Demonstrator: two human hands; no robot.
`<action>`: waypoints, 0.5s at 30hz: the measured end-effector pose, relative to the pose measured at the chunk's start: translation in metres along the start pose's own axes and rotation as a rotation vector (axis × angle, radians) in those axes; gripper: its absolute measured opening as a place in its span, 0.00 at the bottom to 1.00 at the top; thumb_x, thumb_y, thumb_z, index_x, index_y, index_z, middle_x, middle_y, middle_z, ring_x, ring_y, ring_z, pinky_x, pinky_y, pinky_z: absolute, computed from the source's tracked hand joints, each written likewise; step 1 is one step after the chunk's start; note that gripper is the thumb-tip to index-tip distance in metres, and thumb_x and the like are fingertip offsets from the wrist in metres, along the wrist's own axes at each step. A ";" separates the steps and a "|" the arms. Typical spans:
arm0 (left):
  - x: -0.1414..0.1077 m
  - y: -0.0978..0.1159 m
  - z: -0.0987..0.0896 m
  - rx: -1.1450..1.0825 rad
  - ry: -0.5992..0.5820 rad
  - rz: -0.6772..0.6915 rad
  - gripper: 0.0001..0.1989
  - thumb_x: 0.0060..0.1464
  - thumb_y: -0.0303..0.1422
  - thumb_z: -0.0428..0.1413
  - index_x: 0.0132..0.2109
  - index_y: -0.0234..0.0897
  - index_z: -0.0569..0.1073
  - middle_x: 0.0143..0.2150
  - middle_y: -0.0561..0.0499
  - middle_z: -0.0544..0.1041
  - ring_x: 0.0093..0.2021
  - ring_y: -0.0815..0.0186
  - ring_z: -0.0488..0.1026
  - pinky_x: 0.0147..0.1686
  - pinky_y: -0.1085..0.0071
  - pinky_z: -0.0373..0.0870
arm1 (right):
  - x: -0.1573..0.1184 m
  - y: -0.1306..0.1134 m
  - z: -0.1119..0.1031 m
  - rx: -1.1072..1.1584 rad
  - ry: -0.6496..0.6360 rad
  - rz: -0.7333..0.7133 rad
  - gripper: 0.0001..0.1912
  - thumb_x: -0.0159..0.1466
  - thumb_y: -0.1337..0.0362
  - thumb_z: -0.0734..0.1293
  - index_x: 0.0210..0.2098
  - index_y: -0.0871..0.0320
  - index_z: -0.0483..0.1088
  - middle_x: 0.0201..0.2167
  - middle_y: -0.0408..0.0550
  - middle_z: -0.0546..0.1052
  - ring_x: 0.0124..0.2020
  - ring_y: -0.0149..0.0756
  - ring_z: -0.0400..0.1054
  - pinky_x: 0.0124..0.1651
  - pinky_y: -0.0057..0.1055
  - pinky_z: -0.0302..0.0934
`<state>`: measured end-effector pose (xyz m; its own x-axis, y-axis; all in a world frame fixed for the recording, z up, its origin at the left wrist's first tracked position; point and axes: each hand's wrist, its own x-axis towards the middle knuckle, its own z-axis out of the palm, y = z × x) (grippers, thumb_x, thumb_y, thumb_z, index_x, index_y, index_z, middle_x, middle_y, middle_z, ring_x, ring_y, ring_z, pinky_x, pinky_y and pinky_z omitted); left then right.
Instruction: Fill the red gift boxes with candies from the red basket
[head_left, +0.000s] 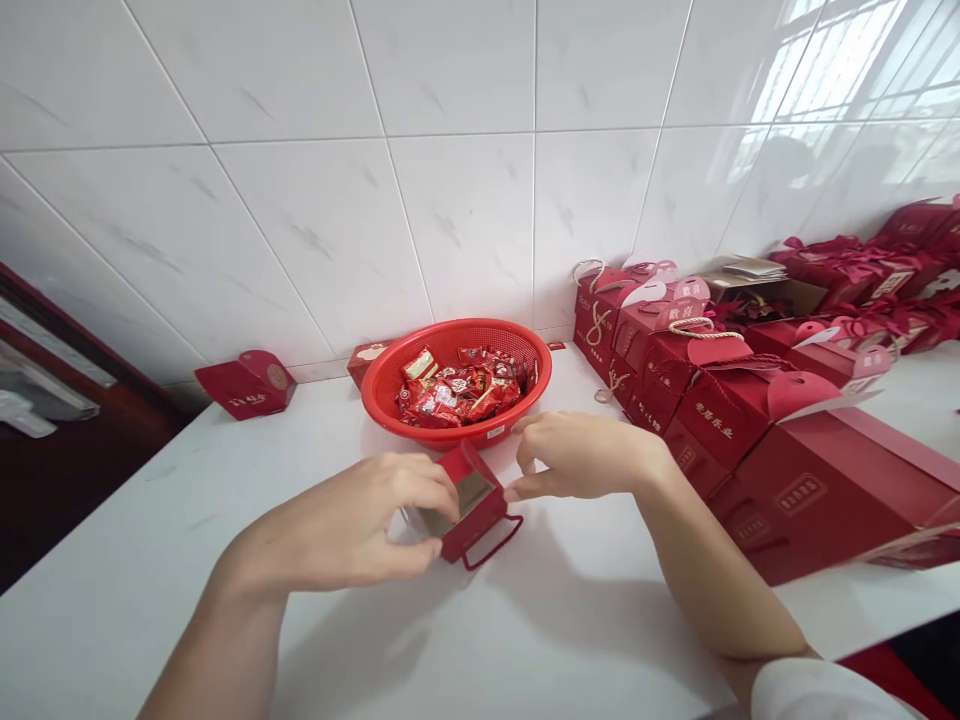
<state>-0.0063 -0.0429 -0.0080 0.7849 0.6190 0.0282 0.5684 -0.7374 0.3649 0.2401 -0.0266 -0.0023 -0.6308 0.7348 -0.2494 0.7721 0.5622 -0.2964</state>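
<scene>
A small red gift box stands on the white tabletop with its top open and a dark red cord handle hanging at the front right. My left hand grips its left side, fingers bent over the opening and thumb by the front corner. At the right rim is my right hand, its thumb tip at the box edge and thumb and index finger apart, with nothing visible between them. Just behind the box sits a red plastic basket of wrapped sweets in mostly red wrappers.
Several larger red gift boxes with rope handles line the right side. Farther right, more boxes with ribbons stand by an open carton. Another red box sits back left. A tiled wall bounds the table.
</scene>
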 end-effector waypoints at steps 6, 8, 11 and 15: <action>0.000 0.000 -0.003 -0.089 -0.100 -0.084 0.14 0.60 0.32 0.50 0.39 0.42 0.81 0.33 0.52 0.80 0.33 0.64 0.75 0.35 0.73 0.68 | 0.011 -0.011 0.008 -0.033 0.121 -0.111 0.14 0.72 0.59 0.60 0.44 0.58 0.76 0.41 0.51 0.74 0.36 0.34 0.67 0.34 0.29 0.52; 0.001 -0.003 -0.002 -0.096 -0.109 -0.092 0.16 0.61 0.31 0.46 0.37 0.41 0.79 0.31 0.51 0.78 0.31 0.65 0.73 0.33 0.73 0.66 | 0.014 -0.015 0.011 -0.007 0.143 -0.187 0.14 0.72 0.61 0.60 0.48 0.55 0.76 0.43 0.50 0.73 0.35 0.33 0.66 0.35 0.28 0.52; 0.003 -0.007 0.002 -0.105 -0.194 -0.113 0.16 0.59 0.27 0.44 0.29 0.39 0.73 0.25 0.53 0.71 0.24 0.68 0.65 0.27 0.73 0.60 | 0.018 -0.018 0.015 0.033 0.071 -0.252 0.15 0.73 0.57 0.59 0.46 0.53 0.77 0.43 0.48 0.71 0.30 0.29 0.64 0.33 0.28 0.52; 0.004 -0.007 0.006 -0.095 -0.309 -0.192 0.13 0.58 0.27 0.45 0.25 0.38 0.61 0.20 0.56 0.59 0.20 0.70 0.52 0.22 0.70 0.49 | 0.022 -0.019 0.020 -0.009 0.049 -0.205 0.28 0.74 0.48 0.54 0.32 0.60 0.74 0.39 0.48 0.70 0.23 0.26 0.56 0.29 0.28 0.47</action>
<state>-0.0059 -0.0371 -0.0165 0.7116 0.6220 -0.3267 0.6987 -0.5780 0.4216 0.2098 -0.0288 -0.0202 -0.7707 0.6218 -0.1393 0.6284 0.7054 -0.3278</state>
